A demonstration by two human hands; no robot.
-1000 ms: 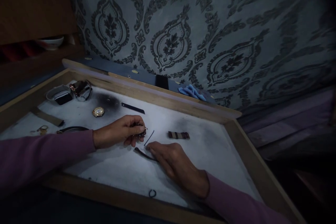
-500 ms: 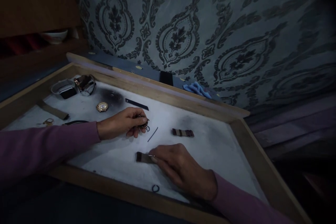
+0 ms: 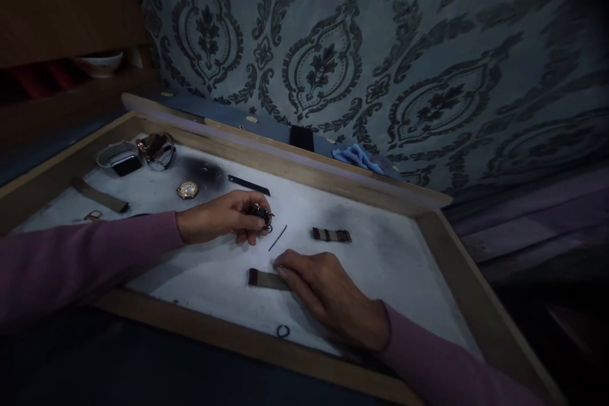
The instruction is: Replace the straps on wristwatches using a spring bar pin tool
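Note:
My left hand [image 3: 226,217] is closed around a dark watch case [image 3: 260,216], with the thumb across it. Lower and to the right, my right hand [image 3: 328,288] has its thumb and forefinger pinched together on a small thin metal piece [image 3: 273,260], barely visible at the fingertips. Partly under that hand lies an olive watch strap piece [image 3: 269,280] with a dark brown end. Between the hands a thin dark rod [image 3: 278,238] rests on the white surface. Another short brown and olive strap piece [image 3: 332,235] lies farther right. Nearer the front is a small dark ring [image 3: 283,330].
A wooden rim [image 3: 476,285] surrounds the white work surface. Toward the left are a gold watch case [image 3: 187,189], a long olive strap [image 3: 99,195], a gold buckle [image 3: 93,216] and several watches [image 3: 156,151]. A black blade [image 3: 248,185] lies behind my left hand. A blue cloth [image 3: 358,157] sits beyond the rim.
My right hand has risen slightly away from the strap piece, its pinch now above the strap. The watch case in my left hand has tilted a little.

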